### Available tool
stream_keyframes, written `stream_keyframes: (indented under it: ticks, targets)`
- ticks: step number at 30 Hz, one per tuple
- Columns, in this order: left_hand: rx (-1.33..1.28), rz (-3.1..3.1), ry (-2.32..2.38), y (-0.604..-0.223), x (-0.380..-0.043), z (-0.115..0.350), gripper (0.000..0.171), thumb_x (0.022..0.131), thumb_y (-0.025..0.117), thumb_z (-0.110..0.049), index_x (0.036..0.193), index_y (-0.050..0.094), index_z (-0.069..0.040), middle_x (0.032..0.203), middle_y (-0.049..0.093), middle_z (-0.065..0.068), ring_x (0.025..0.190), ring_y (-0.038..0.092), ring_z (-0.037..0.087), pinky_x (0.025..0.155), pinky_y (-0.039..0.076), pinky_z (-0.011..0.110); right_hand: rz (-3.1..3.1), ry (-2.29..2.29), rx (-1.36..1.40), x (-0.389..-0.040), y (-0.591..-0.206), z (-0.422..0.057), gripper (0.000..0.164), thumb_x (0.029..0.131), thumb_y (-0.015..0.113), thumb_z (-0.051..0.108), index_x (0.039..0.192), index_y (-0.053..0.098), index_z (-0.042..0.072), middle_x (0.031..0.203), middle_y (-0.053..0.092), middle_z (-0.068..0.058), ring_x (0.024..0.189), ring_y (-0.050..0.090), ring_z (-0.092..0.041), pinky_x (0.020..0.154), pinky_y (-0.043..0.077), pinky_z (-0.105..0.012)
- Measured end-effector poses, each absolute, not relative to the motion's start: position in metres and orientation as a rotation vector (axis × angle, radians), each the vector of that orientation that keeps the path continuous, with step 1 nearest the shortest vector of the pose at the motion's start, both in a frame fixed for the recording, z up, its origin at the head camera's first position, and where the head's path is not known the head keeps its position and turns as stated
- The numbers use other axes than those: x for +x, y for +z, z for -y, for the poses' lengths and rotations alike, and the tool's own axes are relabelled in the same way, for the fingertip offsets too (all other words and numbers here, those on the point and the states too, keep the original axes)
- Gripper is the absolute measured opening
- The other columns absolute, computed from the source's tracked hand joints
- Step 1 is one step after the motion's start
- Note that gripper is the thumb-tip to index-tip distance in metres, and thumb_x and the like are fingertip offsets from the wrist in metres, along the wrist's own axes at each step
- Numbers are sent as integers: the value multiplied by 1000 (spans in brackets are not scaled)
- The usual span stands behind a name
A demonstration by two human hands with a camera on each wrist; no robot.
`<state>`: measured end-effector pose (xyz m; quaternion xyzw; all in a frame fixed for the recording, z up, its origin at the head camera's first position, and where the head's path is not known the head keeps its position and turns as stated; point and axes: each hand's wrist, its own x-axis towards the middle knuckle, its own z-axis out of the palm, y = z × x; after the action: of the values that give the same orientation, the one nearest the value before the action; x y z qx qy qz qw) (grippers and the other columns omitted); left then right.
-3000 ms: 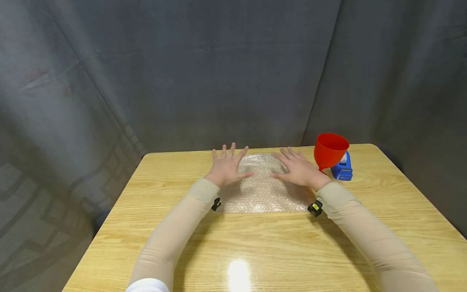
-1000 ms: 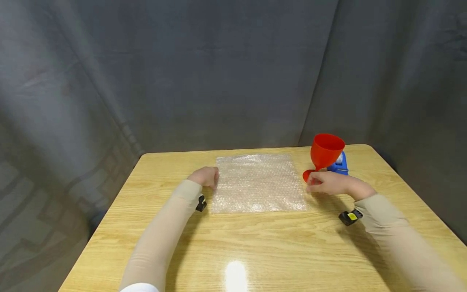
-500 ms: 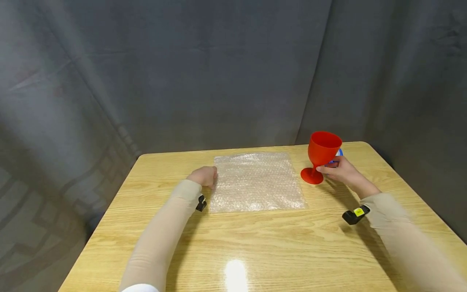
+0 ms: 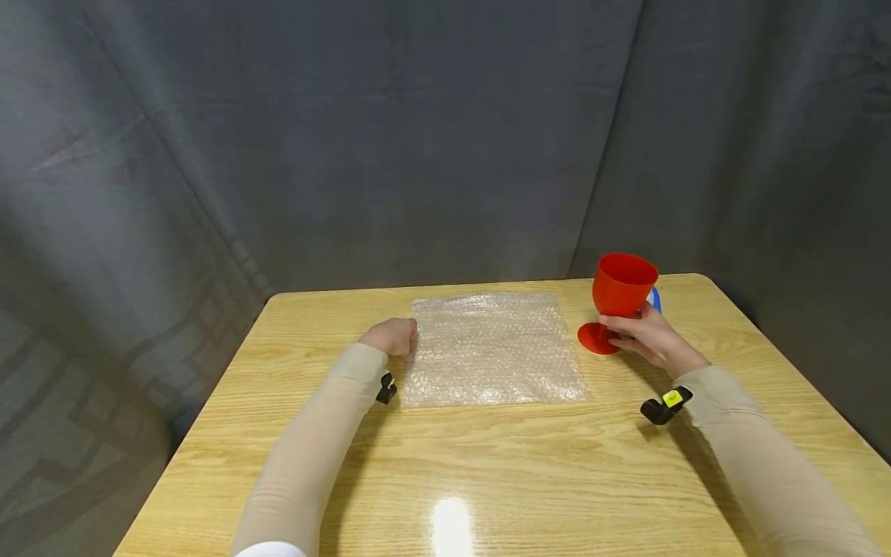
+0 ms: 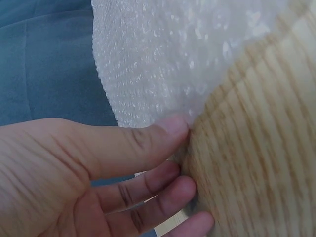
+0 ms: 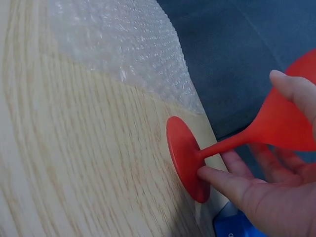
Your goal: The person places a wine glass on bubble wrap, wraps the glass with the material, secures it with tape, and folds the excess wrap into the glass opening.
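A sheet of bubble wrap (image 4: 494, 348) lies flat on the wooden table. My left hand (image 4: 391, 338) is at its left edge; in the left wrist view the thumb (image 5: 163, 140) and curled fingers pinch the bubble wrap's border. Right of the sheet, a red goblet (image 4: 622, 288) stands upright on its round foot (image 6: 183, 158). My right hand (image 4: 650, 334) grips it around the stem and lower bowl. In the right wrist view, the thumb lies against the bowl, one fingertip is at the foot, and other fingers pass behind the stem.
A blue tape dispenser (image 4: 656, 300) stands behind the goblet, mostly hidden by my right hand; its blue body (image 6: 237, 226) also shows low in the right wrist view. The table (image 4: 515, 464) ends at a dark grey curtain (image 4: 418, 155) at the back.
Both hands were spread over the bubble wrap. The left moved to its left edge and stayed there; the right moved to the goblet, from its foot up to its stem and bowl.
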<state>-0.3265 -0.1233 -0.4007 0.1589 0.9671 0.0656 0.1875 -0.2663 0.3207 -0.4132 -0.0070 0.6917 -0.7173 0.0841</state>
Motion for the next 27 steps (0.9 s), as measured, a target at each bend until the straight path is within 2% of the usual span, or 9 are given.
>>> stream_keyframes:
  ticks: [11,17,24,27]
  targets:
    - [395,-2710,208,-400,-326,123,25,84,75,-11,90,51,-10,75,45,-1,78,46,17,70,38,32,-2124,-2091,-49,-265,-412,-321,38,94,63,13,118,39,28,108,55,11,97,62,-12,85,57,-33]
    - [389,-2689,193,-401,-332,122,26,83,76,-10,88,50,-10,80,51,3,79,49,19,70,41,34,-2136,-2096,-86,-265,-409,-325,37,95,61,10,118,40,29,109,55,12,98,61,-9,81,57,-31]
    - [403,-2689,210,-397,-327,122,26,84,75,-8,87,49,-10,77,48,2,80,48,18,72,40,33,-2025,-2231,-119,-264,-397,-330,39,94,59,5,119,40,27,105,60,13,93,65,-8,76,59,-28]
    - [428,-2698,204,-396,-324,121,23,85,74,-8,91,51,-9,78,48,1,79,47,17,71,39,32,-2036,-2251,-122,-265,-392,-331,39,94,60,5,119,40,27,104,61,12,91,66,-8,75,59,-28]
